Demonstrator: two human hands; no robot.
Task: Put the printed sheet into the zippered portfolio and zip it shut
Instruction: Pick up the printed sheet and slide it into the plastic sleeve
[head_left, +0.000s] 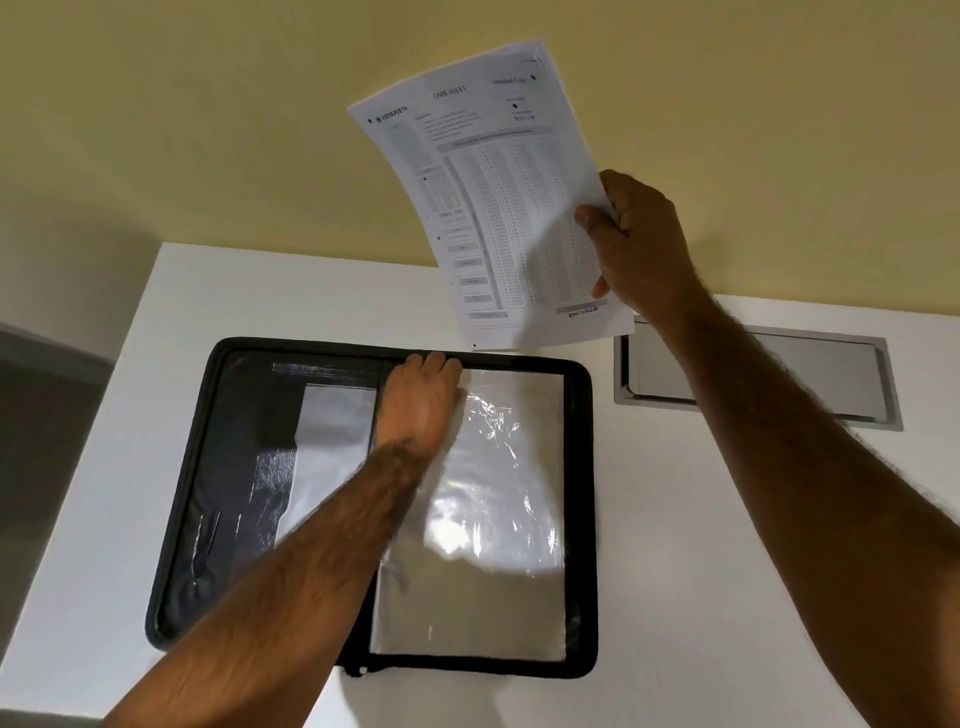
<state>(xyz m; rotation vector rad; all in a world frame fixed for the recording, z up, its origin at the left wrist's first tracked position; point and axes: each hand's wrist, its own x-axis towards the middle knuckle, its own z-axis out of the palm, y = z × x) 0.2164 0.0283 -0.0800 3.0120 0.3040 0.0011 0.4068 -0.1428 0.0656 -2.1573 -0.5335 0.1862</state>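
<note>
**Inspector:** Head view. Where is the printed sheet (498, 202) relative to the grip?

**Assistant:** It is held in the air above the far edge of the table (675, 519). The right hand (631, 244) pinches its right edge, thumb on the printed face, the other fingers behind the paper. The sheet bows, its top leaning away to the left. Its lower edge hangs just above the far border of the portfolio (374, 499) and appears clear of it.

**Inspector:** And the portfolio?

**Assistant:** Lying open and flat on the white table, black, zipper track running round its border. The right half carries a clear plastic sleeve (498, 509), wrinkled and glaring. The left half shows dark pockets and a pale panel.

**Inspector:** The left hand (421, 400)?

**Assistant:** It rests at the top of the spine, fingers curled over the far edge beside the sleeve's upper corner. Whether it pinches the sleeve's edge or merely presses there, I cannot tell; the fingertips are hidden.

**Inspector:** Surroundings, obstructions?

**Assistant:** A grey recessed hatch (753, 374) is set in the table to the right of the portfolio, partly covered by the right forearm. The left forearm crosses the portfolio's middle, covering part of the sleeve. A yellow wall stands behind.
</note>
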